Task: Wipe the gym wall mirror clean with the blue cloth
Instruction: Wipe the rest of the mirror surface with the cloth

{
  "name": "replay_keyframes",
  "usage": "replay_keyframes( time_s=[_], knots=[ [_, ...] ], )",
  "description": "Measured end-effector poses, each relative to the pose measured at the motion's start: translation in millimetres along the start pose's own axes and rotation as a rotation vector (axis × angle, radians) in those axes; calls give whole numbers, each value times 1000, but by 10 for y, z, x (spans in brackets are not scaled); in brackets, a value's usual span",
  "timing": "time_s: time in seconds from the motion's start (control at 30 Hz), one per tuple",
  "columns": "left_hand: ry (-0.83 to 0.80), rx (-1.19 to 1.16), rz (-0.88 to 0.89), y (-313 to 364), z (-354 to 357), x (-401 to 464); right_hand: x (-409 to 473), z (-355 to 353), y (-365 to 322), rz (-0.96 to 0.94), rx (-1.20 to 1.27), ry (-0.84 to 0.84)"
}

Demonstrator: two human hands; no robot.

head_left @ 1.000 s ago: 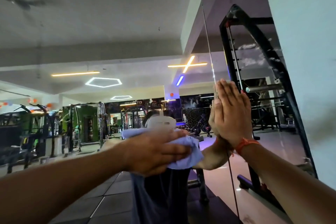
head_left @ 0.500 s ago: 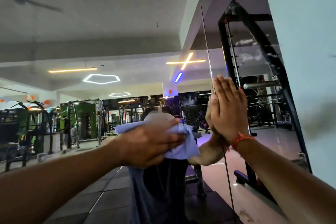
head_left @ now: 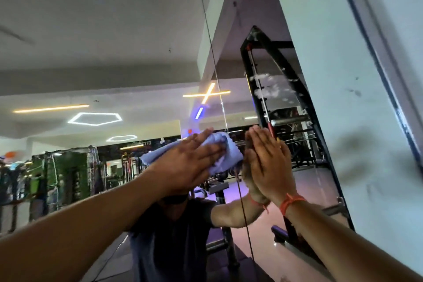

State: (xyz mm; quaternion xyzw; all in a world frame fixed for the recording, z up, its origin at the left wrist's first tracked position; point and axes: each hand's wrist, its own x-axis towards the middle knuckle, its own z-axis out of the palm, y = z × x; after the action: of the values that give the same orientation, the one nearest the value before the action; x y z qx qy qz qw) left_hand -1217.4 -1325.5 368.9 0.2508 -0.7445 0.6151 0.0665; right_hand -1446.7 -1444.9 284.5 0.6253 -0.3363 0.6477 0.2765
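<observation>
The wall mirror [head_left: 109,57] fills the left and middle of the head view and reflects the gym. My left hand [head_left: 185,167] presses the crumpled blue cloth [head_left: 224,155] flat against the glass, fingers stretched out over it. My right hand [head_left: 267,165] lies flat and open on the mirror just right of the cloth, an orange thread around its wrist. White smears [head_left: 270,87] sit on the glass above my right hand. A vertical seam [head_left: 212,57] between mirror panels runs down behind the cloth.
The mirror's dark right edge [head_left: 320,144] meets a white wall [head_left: 366,98] with dark scuff marks. A black weight rack [head_left: 258,80] shows in the reflection by that edge. My own dark-shirted reflection [head_left: 169,236] stands below the hands.
My left hand has slid the cloth up and to the right, close beside my right hand. The view has tilted upward, showing more ceiling in the mirror. The right hand stays flat on the glass.
</observation>
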Motion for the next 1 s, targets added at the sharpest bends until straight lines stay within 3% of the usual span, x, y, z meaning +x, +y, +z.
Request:
replay_keyframes(
  time_s=[0.07,0.17,0.37,0.47,0.63,0.8,0.9,1.0],
  knots=[
    [-42,43,183,-133,-4,163,-188,-114,345,193,-67,55],
    [-81,67,330,-399,-14,505,-330,-53,650,192,-170,-32],
    [-75,104,-114,-812,-96,1424,-289,-49,596,140,-63,109],
    [-56,-6,-352,-533,19,1630,-174,-184,604,121,86,190],
    [-98,-332,-259,61,101,1652,438,-525,209,407,612,395],
    [-249,-669,-384,-59,-193,1746,924,-587,-111,797,1038,250],
    [-329,-764,-456,-182,-382,1811,959,-589,-234,889,1104,183],
    [-323,-801,-460,-354,-623,1905,998,-600,-360,821,1085,232]
  ],
)
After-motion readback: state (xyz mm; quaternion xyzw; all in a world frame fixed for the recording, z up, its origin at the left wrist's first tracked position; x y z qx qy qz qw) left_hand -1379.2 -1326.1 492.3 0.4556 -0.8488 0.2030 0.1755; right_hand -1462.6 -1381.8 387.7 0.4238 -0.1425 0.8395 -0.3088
